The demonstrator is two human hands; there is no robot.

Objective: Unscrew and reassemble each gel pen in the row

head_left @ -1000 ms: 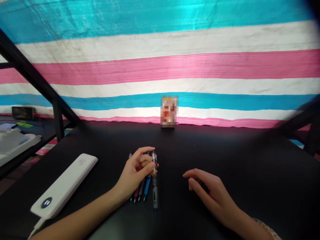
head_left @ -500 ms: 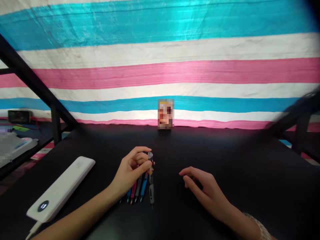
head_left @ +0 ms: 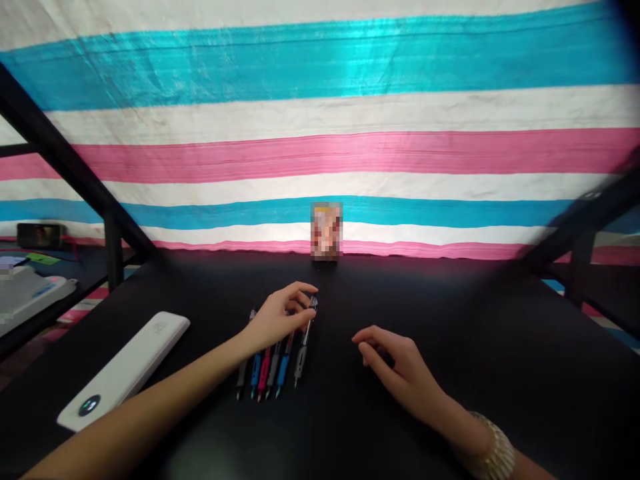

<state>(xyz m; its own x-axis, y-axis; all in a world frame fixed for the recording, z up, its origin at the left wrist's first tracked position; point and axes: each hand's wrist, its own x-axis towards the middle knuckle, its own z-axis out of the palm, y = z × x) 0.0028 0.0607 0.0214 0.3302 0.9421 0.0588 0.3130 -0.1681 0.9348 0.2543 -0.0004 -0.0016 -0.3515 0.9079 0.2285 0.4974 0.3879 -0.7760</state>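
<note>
- Pinching R-most grey pen [head_left: 301, 360] near its clear top end w/ L hand [head_left: 280, 317], thumb vs. fingers; apparently gripping, not just touching.
- Holding it aslant, top tipping away & to R, writing end pointing back twd wearer; not being able to tell tip contact w/ black tbl [head_left: 425, 293].
- Placing it just R of other pens [head_left: 263, 377], apart at writing end.
- Counting five of these lying side by side, L to R: dk grey, blue, pink, grey, blue; losing upper parts behind L hand.
- Holding R hand [head_left: 395, 360] near, to R of pens, fingers loosely curled, gripping nothing; wearing pale bracelet [head_left: 495, 450].
- Noting white power bank (prob.) [head_left: 150, 347] well to L, small box [head_left: 327, 231] upright at back, blurred out.
- Judging step as single-pen handling at row's R end; not telling lift from set-down.
- Judging next move as calling for steady pinch, w/o nudging nearest blue pen.
</note>
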